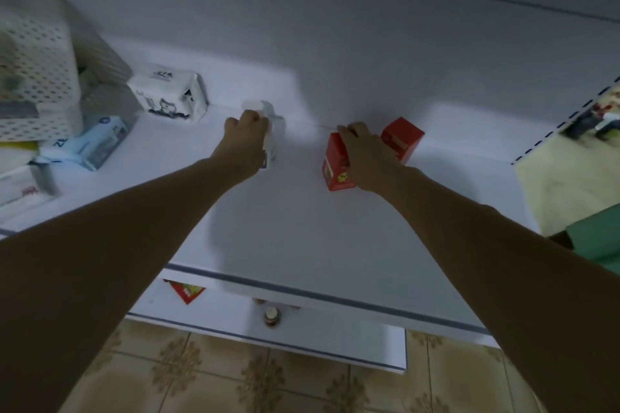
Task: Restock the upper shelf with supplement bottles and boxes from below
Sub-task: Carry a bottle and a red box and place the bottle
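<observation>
The white bottle [273,134] is standing on the upper shelf [302,228], close to the back wall, and serves as the landmark here. The left hand [245,141] is wrapping around its side, fingers curled in a closed grip on the bottle, with the bare forearm stretching straight out from the lower left of the view. To the right of the bottle, a little apart, the right hand [367,157] is closing over the top of a red box [335,168], which is standing on the same shelf; this forearm is reaching in from the lower right. A second red box [402,136] is sitting just beyond that hand, farther right of the bottle. To the left of the bottle, a white packet [171,94] is lying near the wall, and farther left a perforated white basket [37,77] is standing. Below the bottle, on the lower shelf [318,335], a small brown bottle [271,315] is showing its cap.
</observation>
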The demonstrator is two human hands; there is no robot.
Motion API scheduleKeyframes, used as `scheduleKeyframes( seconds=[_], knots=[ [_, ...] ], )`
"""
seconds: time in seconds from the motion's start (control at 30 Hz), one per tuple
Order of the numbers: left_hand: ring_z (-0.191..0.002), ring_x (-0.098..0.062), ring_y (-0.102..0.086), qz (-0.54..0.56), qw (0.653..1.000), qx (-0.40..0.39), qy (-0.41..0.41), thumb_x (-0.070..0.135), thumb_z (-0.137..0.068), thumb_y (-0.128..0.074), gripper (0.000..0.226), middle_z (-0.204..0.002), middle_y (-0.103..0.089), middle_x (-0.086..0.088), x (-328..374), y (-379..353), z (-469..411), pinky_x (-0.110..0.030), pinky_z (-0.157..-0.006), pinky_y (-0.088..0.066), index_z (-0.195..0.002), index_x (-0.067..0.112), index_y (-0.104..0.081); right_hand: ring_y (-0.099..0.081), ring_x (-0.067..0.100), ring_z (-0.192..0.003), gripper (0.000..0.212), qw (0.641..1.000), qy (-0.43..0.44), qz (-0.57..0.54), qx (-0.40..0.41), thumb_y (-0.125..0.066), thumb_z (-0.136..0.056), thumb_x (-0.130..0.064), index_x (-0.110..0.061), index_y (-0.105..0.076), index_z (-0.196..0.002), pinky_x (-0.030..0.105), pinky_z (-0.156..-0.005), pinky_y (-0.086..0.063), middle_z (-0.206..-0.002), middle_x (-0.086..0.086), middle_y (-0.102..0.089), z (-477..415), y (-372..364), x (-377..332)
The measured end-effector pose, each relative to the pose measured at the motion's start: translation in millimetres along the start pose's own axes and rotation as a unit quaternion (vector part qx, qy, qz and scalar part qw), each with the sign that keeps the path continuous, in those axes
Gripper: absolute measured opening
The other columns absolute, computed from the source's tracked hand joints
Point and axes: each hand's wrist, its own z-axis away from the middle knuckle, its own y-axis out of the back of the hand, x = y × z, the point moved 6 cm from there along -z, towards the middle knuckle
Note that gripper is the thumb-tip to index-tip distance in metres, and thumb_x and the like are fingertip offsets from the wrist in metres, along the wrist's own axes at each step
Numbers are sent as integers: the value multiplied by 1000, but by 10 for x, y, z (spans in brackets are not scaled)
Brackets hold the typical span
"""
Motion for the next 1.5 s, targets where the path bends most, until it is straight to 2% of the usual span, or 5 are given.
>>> scheduleKeyframes(
  seconds=[0.3,0.47,0.73,1.03,1.5],
  knots=[
    [-101,-32,-52,225,974,22,22,7,-77,-71,39,-114,-54,-18,108,-21,174,-29,-78,-36,-110,7,-51,-54,31,-113,68,991,-89,-98,-21,-75,-77,-27,-5,-42,-132,43,-96,-48,-128,13,-45,273,-37,106],
    [-83,-13,-53,572,811,-60,107,12,-80,-71,30,-92,-56,-2,315,53,763,-20,-68,-41,-98,15,-48,-55,8,-78,45,911,-141,-386,-31,-77,-76,-32,-13,-51,-108,17,-60,-42,-93,-4,-56,899,115,86],
    [-69,-20,-67,786,605,-94,85,32,-85,-57,19,-79,-68,-5,1024,1050,1895,-28,-66,-57,-96,18,-56,-65,15,-95,44,701,-72,-709,-16,-74,-77,-20,-17,-54,-116,31,-90,-49,-102,0,-68,2212,873,-145],
    [-56,-15,-64,824,560,-87,22,44,-75,-61,37,-69,-66,-5,1977,2275,3104,-24,-56,-55,-97,14,-58,-70,26,-76,61,570,4,-817,87,-71,-71,-41,-2,-56,-115,41,-75,-59,-93,16,-71,3738,1857,-464],
    [-46,-15,-61,798,588,-99,-90,45,-84,-56,33,-58,-65,-4,2939,3478,3618,-23,-50,-52,-75,14,-64,-67,25,-64,79,564,24,-796,219,-74,-66,-46,0,-49,-125,36,-66,-56,-90,16,-64,4866,3172,-332]
  ],
)
